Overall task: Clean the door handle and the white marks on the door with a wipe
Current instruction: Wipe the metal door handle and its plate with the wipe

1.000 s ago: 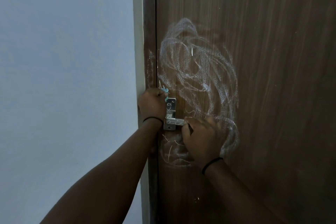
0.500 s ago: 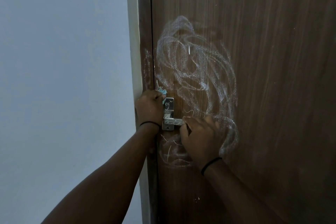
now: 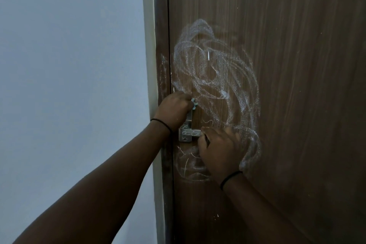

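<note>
While left hand (image 3: 174, 110) fingers pinch one wipe (image 3: 194, 104) | right hand (image 3: 219, 150) grips one handle (image 3: 190, 133)

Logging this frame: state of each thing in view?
door: closed, as far as visible
white marks: still smeared on door
door handle: scribbled, gripped
wipe: bunched in left hand
left hand: holds wipe
right hand: grips handle

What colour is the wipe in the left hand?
Pale teal; a small bit of the wipe shows past the left hand in the head view.
</note>
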Demonstrator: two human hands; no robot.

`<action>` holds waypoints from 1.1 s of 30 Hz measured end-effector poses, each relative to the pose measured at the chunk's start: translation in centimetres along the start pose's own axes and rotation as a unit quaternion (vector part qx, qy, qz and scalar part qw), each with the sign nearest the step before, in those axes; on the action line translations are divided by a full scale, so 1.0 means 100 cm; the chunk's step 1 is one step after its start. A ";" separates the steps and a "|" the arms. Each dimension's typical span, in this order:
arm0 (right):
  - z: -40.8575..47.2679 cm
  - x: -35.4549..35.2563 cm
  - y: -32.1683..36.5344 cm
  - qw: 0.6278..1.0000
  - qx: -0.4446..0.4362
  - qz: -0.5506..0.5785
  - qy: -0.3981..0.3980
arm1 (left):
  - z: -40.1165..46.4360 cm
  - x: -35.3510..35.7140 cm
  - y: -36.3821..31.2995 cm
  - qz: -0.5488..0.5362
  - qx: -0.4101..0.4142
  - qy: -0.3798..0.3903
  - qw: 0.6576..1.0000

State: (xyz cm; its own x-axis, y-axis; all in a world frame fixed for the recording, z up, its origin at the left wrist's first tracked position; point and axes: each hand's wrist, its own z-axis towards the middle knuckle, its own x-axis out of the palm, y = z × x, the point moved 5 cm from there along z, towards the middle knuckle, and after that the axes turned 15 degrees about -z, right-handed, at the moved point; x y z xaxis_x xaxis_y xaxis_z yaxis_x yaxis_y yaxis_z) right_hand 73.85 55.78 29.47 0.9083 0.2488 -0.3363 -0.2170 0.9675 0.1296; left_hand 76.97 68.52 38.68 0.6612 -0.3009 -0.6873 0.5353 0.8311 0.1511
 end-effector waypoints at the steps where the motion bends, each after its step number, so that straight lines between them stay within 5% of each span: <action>1: 0.000 0.000 0.000 1.000 -0.001 0.000 0.004 | 0.002 0.001 -0.001 -0.005 0.002 0.003 1.000; 12: -0.002 0.000 -0.002 0.999 -0.028 -0.008 0.024 | -0.011 -0.005 0.015 -0.066 -0.131 -0.095 0.985; 17: -0.001 0.001 0.000 0.999 -0.030 -0.018 0.025 | 0.004 -0.001 -0.006 -0.021 -0.071 -0.023 0.997; 20: -0.001 0.000 -0.001 0.999 -0.030 -0.021 0.024 | -0.002 0.000 -0.001 -0.047 -0.076 -0.061 0.994; 24: 0.000 -0.001 -0.001 0.999 -0.037 -0.024 0.028 | -0.032 0.006 0.024 -0.175 -0.231 -0.222 0.931; 27: 0.000 0.000 -0.001 0.998 -0.043 -0.033 0.025 | -0.039 0.014 0.035 -0.231 -0.294 -0.241 0.896; 33: -0.001 0.000 0.001 0.999 -0.033 -0.035 0.019 | -0.040 0.014 0.033 -0.238 -0.294 -0.240 0.894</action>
State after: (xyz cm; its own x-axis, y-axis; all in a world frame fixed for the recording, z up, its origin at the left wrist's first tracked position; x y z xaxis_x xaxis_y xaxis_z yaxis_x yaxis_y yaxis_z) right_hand 73.80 55.89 29.37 0.9084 0.1802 -0.3772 -0.1772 0.9832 0.0430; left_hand 77.57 72.67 35.38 0.6569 -0.7348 -0.1686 0.5406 0.6150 -0.5741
